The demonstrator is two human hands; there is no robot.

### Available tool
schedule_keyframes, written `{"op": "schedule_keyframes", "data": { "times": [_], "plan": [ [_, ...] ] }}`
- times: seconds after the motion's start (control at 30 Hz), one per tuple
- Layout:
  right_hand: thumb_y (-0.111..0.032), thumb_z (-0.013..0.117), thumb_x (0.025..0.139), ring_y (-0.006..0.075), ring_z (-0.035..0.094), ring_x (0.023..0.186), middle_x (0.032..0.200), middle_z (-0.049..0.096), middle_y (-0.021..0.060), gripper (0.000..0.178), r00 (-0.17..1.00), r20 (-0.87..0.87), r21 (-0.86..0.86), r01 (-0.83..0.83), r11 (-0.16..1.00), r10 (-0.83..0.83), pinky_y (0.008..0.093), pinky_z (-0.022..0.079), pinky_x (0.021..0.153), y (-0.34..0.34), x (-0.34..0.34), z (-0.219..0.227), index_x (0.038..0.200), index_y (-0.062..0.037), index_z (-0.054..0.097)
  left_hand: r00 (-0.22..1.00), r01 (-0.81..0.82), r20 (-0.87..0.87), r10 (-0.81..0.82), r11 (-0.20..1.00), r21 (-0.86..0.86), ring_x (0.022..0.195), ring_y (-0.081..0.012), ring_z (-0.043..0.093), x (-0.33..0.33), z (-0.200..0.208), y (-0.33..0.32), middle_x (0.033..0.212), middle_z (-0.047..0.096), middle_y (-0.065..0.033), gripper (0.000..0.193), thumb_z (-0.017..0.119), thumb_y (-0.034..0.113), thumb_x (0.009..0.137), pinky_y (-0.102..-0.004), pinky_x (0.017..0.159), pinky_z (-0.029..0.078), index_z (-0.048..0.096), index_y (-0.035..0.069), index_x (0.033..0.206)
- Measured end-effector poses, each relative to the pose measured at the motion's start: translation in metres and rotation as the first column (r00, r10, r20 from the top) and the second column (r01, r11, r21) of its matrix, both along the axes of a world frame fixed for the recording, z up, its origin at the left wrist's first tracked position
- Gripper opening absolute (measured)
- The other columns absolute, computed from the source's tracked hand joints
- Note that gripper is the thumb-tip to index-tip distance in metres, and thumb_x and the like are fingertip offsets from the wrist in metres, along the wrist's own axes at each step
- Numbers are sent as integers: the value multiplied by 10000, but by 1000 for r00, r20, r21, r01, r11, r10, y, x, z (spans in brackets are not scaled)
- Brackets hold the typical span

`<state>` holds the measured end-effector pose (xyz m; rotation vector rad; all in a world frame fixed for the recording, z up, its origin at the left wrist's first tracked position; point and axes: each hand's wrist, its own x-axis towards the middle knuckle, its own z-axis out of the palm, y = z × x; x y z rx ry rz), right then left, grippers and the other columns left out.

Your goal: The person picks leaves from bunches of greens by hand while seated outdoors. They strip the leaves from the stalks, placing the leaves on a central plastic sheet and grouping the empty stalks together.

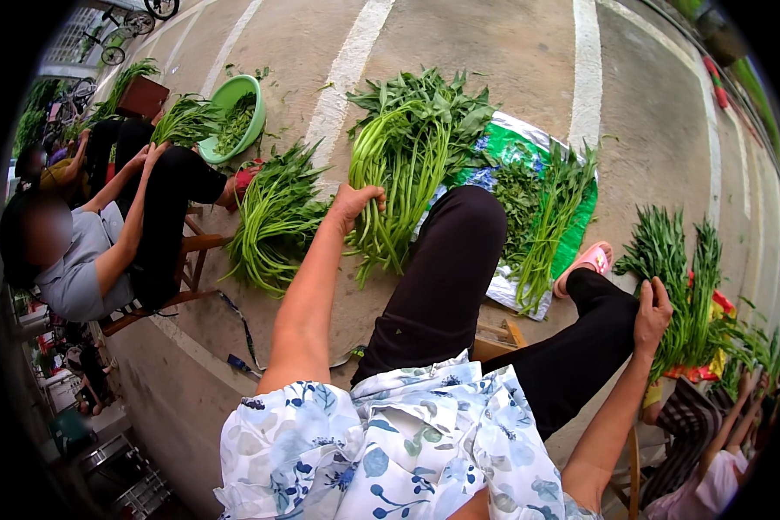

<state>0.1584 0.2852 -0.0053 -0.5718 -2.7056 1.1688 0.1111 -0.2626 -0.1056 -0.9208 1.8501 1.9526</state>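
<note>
My left hand (355, 204) is closed around leafy green stems at the left side of a large bunch of water spinach (407, 165), which lies in front of my left knee. My right hand (653, 317) is beside my right knee, its fingers stretched forward and slightly bent, with nothing visible in them. It is next to a pile of long-stemmed greens (689, 286) on the right, and from this angle I cannot tell whether it touches them. Between my legs and ahead, a green and white plastic sheet (581, 221) bears loose leaves (517, 204) and a thin bundle of stems (553, 225).
Another heap of greens (277, 217) lies to my left. Beyond it stands a light green basin (256, 130) with leaves inside. A seated person in grey (82, 251) holds greens at far left; another person's arms (745, 407) reach in at lower right. White lines (585, 78) mark the concrete.
</note>
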Motion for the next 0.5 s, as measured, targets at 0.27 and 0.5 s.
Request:
{"op": "schedule_keyframes", "data": {
  "times": [0.27, 0.5],
  "plan": [
    [-195, 577, 862, 169, 576, 895, 1009, 615, 131, 375, 1000, 12, 12, 13, 1000, -14, 265, 438, 800, 1, 1, 4, 1118, 76, 542, 990, -29, -130, 46, 991, 131, 587, -170, 555, -16, 67, -14, 701, 572, -76, 246, 608, 66, 782, -300, 555, 483, 550, -37, 998],
    [-200, 575, 862, 170, 580, 899, 1012, 617, 133, 378, 999, -25, 7, 25, 1000, -25, 274, 440, 801, -4, 2, 9, 1114, 80, 540, 899, 46, -434, 57, 974, 223, 657, -162, 575, -43, 130, -31, 749, 577, -60, 255, 570, 95, 816, -280, 590, 486, 527, -21, 1039]
  ]
}}
